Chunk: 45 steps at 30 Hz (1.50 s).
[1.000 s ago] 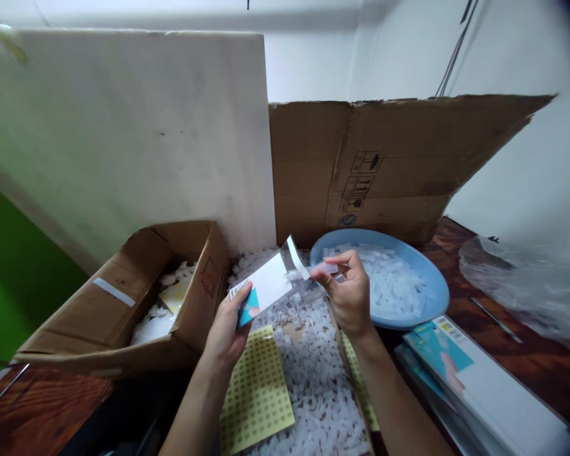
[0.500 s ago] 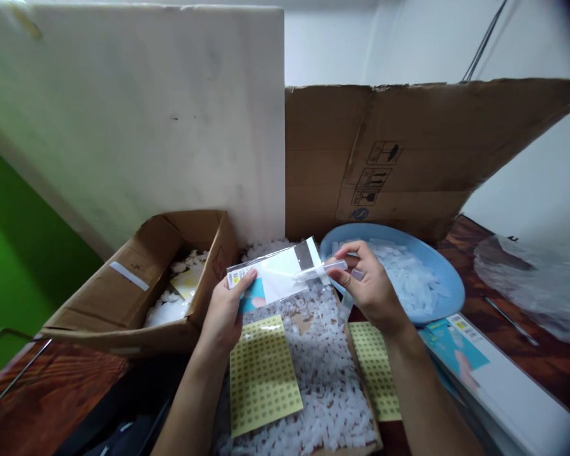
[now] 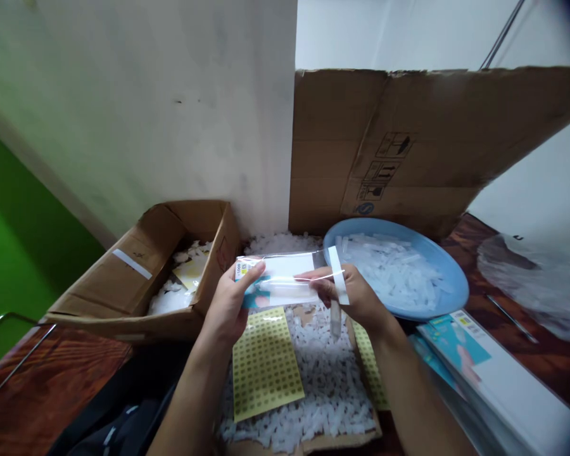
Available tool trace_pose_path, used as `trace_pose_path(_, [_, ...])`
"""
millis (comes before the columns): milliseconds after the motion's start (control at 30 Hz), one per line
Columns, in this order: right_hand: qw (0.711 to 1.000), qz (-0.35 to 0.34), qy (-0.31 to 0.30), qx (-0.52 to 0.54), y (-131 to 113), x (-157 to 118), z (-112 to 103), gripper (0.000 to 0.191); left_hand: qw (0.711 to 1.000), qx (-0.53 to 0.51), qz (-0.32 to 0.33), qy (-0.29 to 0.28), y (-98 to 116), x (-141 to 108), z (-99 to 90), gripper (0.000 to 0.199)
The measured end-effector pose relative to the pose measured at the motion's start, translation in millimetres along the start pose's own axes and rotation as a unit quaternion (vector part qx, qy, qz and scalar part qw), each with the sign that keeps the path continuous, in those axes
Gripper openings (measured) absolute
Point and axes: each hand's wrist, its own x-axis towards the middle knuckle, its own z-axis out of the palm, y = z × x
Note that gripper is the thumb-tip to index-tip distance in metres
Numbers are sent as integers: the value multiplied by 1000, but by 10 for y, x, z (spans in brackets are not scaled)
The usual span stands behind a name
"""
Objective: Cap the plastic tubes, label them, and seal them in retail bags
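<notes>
Two yellow dotted sheets up close: near sheet (image 3: 266,364) lies on the white bits (image 3: 323,386) in the shallow cardboard tray (image 3: 342,440), side sheet (image 3: 369,367) at the tray's right edge. Packet stack (image 3: 517,386) off to the right, on the desk (image 3: 90,354).

Above the tray: clear sleeve (image 3: 285,263) with a printed card inside, roughly level between both hands. Left hand (image 3: 228,301) has the closed end pinched, thumb on top, fingers under. Right hand (image 3: 358,291) is at the mouth, index and thumb apparently inside under the film, white edge strip (image 3: 338,273) across them. Fingers curled, little gap; a clear piece (image 3: 335,322) pokes out below, gripped. Another translucent strip (image 3: 292,292) looks to be inside, over the card; can't tell if the fingertips have it.

Doing it well, my view: left pinch firm, film taut. Lift the mouth off the card so nothing snags. Back the fingers out flat, don't drag the strip. Keep skin off the white edge, may be sticky.

Further out: open box (image 3: 109,297) left, blue basin (image 3: 458,297) of clear strips right, cardboard panel (image 3: 427,164) behind.
</notes>
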Motion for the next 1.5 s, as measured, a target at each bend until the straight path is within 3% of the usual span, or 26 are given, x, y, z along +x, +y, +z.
trace_pose_path(67, [999, -5, 28, 30, 40, 20, -56, 36, 1000, 4, 6, -3, 6, 3, -13, 50])
trace_pose_path(133, [987, -29, 138, 77, 87, 64, -125, 34, 1000, 5, 23, 13, -8, 19, -21, 55])
trace_pose_path(267, [923, -79, 344, 152, 128, 161, -205, 39, 999, 5, 45, 29, -79, 51, -1, 54])
trace_pose_path(400, [885, -117, 433, 127, 132, 193, -101, 41, 998, 13, 52, 28, -155, 36, 88, 52])
trace_pose_path(533, [898, -130, 415, 65, 172, 197, 74, 37, 997, 24, 61, 31, -215, 25, 152, 48])
trace_pose_path(700, [882, -135, 423, 156, 185, 200, 200, 50, 997, 28, 54, 37, -243, 44, 135, 46])
trace_pose_path(867, [889, -129, 404, 171, 147, 196, 286, 37, 997, -10, 54, 50, -214, 53, 129, 45])
trace_pose_path(1000, [914, -149, 342, 159, 148, 186, 341, 41, 996, -43, 55, 58, -159, 53, 120, 43])
trace_pose_path(1133, [955, -140, 245, 95, 160, 151, 358, 57, 996, -54, 53, 51, -100, 31, 109, 45])
trace_pose_path(1300, [977, -135, 152, 58, 138, 109, 305, 73, 996, -49, 55, 39, -80, 25, 94, 46])
trace_pose_path(1500, [974, -144, 168, 40, 19, 44, 223, 69, 995, -56, 71, 52, -77, 40, 77, 45])
